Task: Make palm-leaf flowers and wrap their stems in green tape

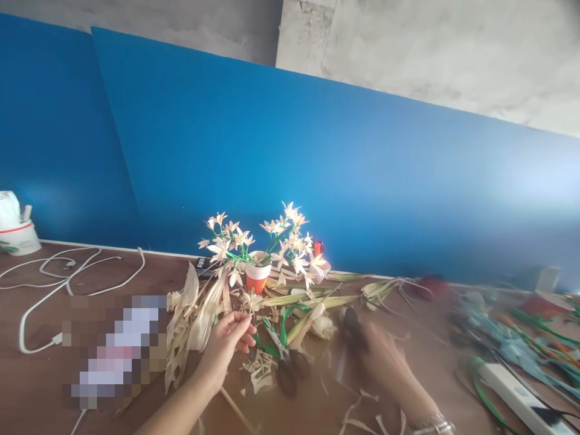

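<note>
My left hand point(229, 338) is closed in a pinch, with a small pale flower point(252, 300) of dry husk just above the fingertips. My right hand point(383, 353), smeared by motion, is wrapped round a dark tool point(354, 329) whose kind is too blurred to tell. Behind my left hand stands an orange-and-white paper cup point(257, 279) with green-stemmed, cream husk flowers point(296, 244) spreading from it. Scissors with black handles point(290, 370) lie between my hands, beside green tape point(284, 323) and husk scraps point(260, 374).
Dry corn husks point(183, 326) lie left of my left hand. White cables point(75, 281) and a white tub point(20, 237) are at far left. At right are a power strip point(521, 393) and blurred, colourful strands point(502, 338). A blue panel point(272, 151) backs the table.
</note>
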Available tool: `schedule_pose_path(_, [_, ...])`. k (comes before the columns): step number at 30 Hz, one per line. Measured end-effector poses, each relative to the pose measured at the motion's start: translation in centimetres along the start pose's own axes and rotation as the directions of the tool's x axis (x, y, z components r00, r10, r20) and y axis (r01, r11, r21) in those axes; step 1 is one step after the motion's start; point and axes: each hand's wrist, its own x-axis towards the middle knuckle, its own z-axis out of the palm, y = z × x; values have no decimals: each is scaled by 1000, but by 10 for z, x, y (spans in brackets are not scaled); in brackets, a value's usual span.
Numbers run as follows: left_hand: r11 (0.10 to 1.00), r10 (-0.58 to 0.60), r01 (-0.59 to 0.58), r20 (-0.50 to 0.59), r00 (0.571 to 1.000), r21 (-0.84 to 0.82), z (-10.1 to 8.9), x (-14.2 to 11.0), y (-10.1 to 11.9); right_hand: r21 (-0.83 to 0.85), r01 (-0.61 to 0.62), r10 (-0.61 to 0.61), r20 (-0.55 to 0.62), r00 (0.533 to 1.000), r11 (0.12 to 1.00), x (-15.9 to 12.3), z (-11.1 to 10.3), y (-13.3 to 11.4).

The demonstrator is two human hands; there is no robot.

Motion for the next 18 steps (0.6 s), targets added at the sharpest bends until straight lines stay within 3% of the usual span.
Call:
schedule_pose_path(4, [1000,20,-20,-16,1000,10,1,0,0,-38,-36,32,-82,996,999,-9,-20,-39])
schedule_pose_path(6, [1000,28,-28,-25,999,-1,2,1,-1,52,92,-87,-98,991,994,-14,-26,-67])
schedule_pose_path(8, [999,38,-37,-37,999,3,2,1,-2,210,313,-299,-97,949,926,-17,-26,-96])
schedule_pose_path(10, [998,46,-44,-46,998,36,1,2,-3,308,386,-387,-59,920,870,-17,-18,-120])
schedule_pose_path(14, [996,58,-54,-55,997,74,0,3,-2,390,175,-190,-2,982,904,-12,2,-144])
schedule_pose_path(18, [997,55,-54,-7,998,51,0,4,-1,522,171,-195,-9,981,836,0,10,-147])
